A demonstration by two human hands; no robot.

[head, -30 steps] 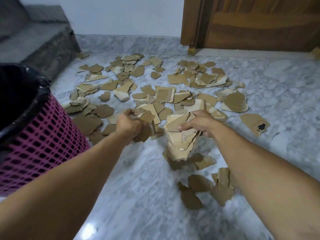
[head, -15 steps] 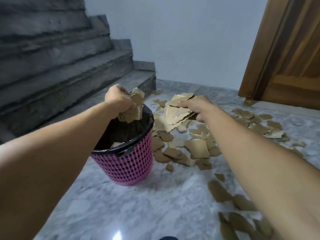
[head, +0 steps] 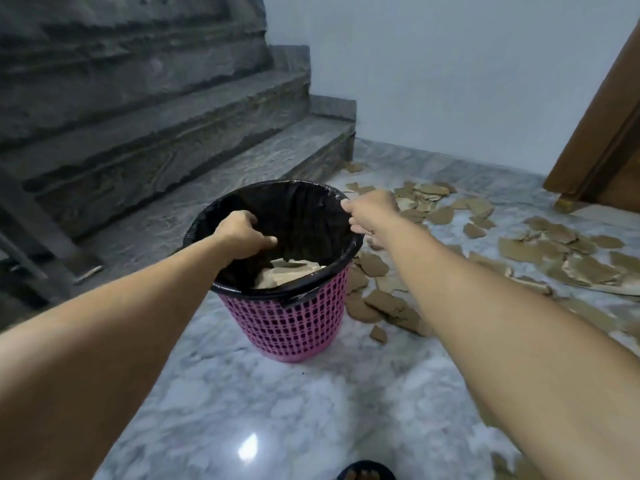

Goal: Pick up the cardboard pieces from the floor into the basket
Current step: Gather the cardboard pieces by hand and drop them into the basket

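The pink mesh basket [head: 294, 323] with a black liner stands on the marble floor in the middle of view. Pale cardboard pieces [head: 294, 271] lie inside it. My left hand [head: 242, 233] hangs over the basket's mouth with its fingers loosely curled downward and nothing in them. My right hand [head: 372, 213] hovers above the basket's right rim, fingers loose and empty. Several brown cardboard pieces [head: 554, 258] remain scattered on the floor to the right of the basket, some right beside its base [head: 381, 306].
Grey stone stairs [head: 173, 150] rise behind and left of the basket. A wooden door [head: 606, 133] stands at the far right against a white wall. A dark slipper [head: 365, 471] shows at the bottom edge. Bare marble floor [head: 277, 410] lies in front of the basket.
Both hands carried handfuls of cardboard from the floor pile to the basket and let them go; the pieces now lie inside. The view has swung left toward the basket.
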